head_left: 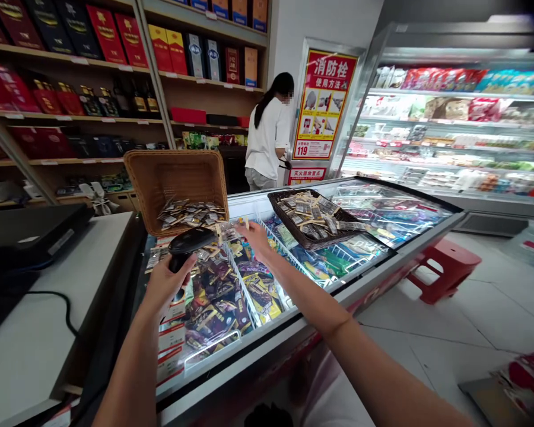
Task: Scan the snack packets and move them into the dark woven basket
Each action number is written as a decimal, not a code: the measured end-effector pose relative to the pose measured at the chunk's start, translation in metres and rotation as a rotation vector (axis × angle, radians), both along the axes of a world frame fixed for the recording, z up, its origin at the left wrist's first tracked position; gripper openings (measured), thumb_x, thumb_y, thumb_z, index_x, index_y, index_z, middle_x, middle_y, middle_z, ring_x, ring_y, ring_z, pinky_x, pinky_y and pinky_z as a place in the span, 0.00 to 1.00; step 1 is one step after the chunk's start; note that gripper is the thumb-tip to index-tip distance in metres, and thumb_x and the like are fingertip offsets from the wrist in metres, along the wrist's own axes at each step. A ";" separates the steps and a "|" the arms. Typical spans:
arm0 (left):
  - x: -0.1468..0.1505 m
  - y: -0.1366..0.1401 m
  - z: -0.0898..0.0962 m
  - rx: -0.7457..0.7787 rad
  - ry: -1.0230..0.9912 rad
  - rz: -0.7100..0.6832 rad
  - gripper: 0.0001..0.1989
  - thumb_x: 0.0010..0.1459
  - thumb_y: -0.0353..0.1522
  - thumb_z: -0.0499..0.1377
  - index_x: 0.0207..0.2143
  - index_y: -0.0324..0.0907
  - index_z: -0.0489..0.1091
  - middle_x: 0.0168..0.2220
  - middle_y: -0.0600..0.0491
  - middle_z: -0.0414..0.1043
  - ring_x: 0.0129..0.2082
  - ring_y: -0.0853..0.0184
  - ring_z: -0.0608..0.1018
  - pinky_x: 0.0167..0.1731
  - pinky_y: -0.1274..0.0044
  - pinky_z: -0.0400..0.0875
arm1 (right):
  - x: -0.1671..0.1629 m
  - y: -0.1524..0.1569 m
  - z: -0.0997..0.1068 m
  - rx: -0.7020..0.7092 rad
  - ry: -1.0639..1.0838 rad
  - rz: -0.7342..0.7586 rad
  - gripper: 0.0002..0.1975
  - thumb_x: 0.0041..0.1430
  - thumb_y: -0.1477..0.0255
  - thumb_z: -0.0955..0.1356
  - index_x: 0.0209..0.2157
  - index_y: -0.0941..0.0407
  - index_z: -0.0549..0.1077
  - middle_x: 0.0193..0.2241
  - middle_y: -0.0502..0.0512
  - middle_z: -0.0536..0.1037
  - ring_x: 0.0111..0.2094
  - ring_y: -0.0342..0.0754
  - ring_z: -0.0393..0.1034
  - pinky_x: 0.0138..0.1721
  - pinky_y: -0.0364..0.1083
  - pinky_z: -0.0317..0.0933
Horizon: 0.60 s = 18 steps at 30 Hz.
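Observation:
My left hand is wrapped round the handle of a black barcode scanner, its head pointing right. My right hand pinches a small clear packet in front of the scanner head. Behind them a light brown wicker basket stands tilted, with many small packets lying in its lower part. To the right of my right hand, a dark woven tray holds more small packets. Both containers rest on the glass top of a chest freezer.
Frozen goods show through the freezer glass. A white counter with a black device is at left. A person in a white shirt stands beyond the freezer. A red stool is on the floor at right.

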State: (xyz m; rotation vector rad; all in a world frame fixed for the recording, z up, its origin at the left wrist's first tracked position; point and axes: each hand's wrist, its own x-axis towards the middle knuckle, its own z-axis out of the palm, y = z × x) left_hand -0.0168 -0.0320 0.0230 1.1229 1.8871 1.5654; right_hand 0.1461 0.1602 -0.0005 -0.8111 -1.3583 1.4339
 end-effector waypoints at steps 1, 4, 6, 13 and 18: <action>0.005 0.001 0.003 -0.011 0.006 -0.046 0.28 0.42 0.55 0.73 0.27 0.44 0.69 0.17 0.58 0.67 0.18 0.70 0.67 0.19 0.78 0.58 | 0.012 0.002 0.003 -0.041 0.059 -0.029 0.23 0.48 0.51 0.79 0.28 0.53 0.72 0.20 0.43 0.68 0.24 0.43 0.64 0.26 0.42 0.57; 0.025 0.005 0.013 -0.048 0.034 -0.192 0.27 0.44 0.55 0.73 0.27 0.44 0.69 0.16 0.58 0.66 0.17 0.70 0.66 0.19 0.78 0.57 | 0.045 0.010 0.011 -0.087 0.171 -0.144 0.23 0.50 0.49 0.78 0.27 0.53 0.71 0.17 0.40 0.61 0.19 0.41 0.57 0.22 0.43 0.52; 0.039 0.010 0.019 -0.072 0.085 -0.269 0.26 0.47 0.54 0.72 0.26 0.44 0.69 0.16 0.58 0.66 0.18 0.69 0.67 0.20 0.77 0.60 | 0.063 0.015 0.012 -0.084 0.223 -0.197 0.23 0.49 0.49 0.77 0.27 0.53 0.71 0.16 0.40 0.61 0.18 0.40 0.57 0.21 0.43 0.52; 0.069 0.024 0.023 -0.125 0.183 -0.328 0.28 0.47 0.57 0.70 0.23 0.45 0.67 0.15 0.58 0.66 0.16 0.69 0.64 0.18 0.77 0.56 | 0.103 0.024 -0.004 -0.097 0.303 -0.278 0.24 0.46 0.49 0.79 0.32 0.53 0.74 0.17 0.41 0.65 0.18 0.41 0.59 0.21 0.43 0.56; 0.077 0.032 0.021 -0.147 0.193 -0.334 0.31 0.41 0.62 0.70 0.23 0.45 0.68 0.14 0.57 0.66 0.16 0.68 0.64 0.18 0.77 0.55 | 0.116 0.020 -0.014 -0.093 0.324 -0.263 0.24 0.47 0.49 0.78 0.33 0.53 0.74 0.17 0.41 0.65 0.18 0.42 0.61 0.21 0.43 0.58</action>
